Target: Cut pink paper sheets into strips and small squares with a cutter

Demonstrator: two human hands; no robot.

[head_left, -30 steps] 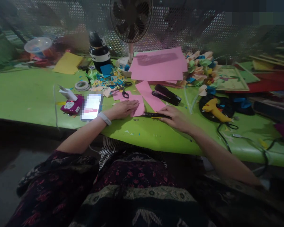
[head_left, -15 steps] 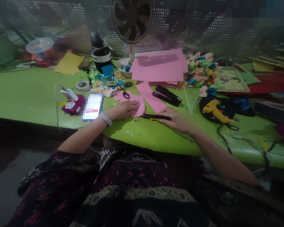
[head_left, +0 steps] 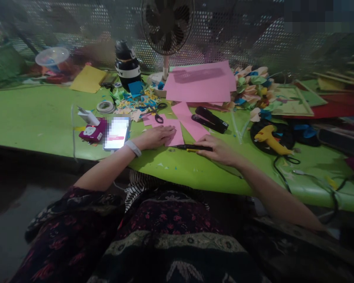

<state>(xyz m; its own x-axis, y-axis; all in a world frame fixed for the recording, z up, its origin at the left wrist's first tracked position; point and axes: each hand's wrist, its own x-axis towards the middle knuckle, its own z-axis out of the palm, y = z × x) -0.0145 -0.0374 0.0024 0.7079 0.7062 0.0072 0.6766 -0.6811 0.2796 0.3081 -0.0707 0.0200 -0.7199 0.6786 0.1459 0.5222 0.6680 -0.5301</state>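
My left hand (head_left: 159, 135) lies flat with its fingers stretched out on a small pink paper piece (head_left: 176, 137), holding it against the table. A long thin black tool (head_left: 191, 147) with a yellow strip along its near side lies under the bent fingers of my right hand (head_left: 216, 149). Its left tip reaches the lower edge of the paper; its exact kind is unclear. Beyond my right hand are a pink paper strip (head_left: 188, 120) and a black stapler (head_left: 211, 119). Scissors with black handles (head_left: 159, 118) rest just past my left fingers.
A phone (head_left: 116, 133) and a purple plug adapter (head_left: 93, 131) sit left. Behind are paper scraps (head_left: 141, 103), a bottle (head_left: 128, 68), a fan (head_left: 168, 23) and pink sheets (head_left: 199, 86). On the right is a yellow glue gun (head_left: 271, 140) with trailing cable.
The small pink paper lies flatter, with a straighter lower edge. Both hands keep nearly the same places; the whole view has shifted slightly.
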